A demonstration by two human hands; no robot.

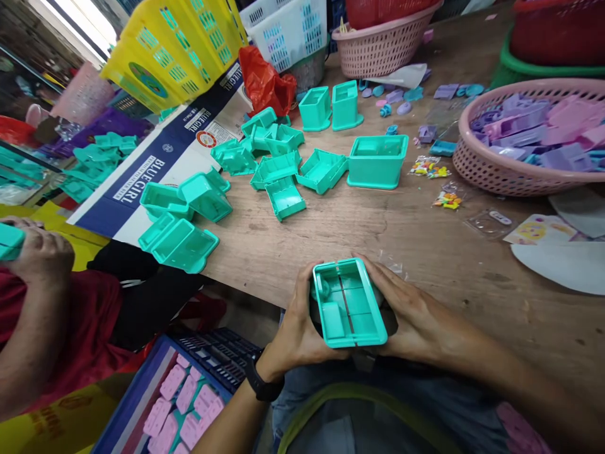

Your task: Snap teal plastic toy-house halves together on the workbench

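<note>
We grip one teal box (348,304) at the near table (425,252) edge — left hand (295,328) and right hand (406,312) clasping its sides. Loose boxes (278,170) lie far left — seemingly many remain.

Both forearms were bare, no sleeves anywhere near the wrists. The left hand (297,328) had a chunky black watch strapped on just below it, while the right hand (409,315) wore nothing at all, no rings or bands. Lower down was a grey-blue top with a yellow-green curved edge.
</note>
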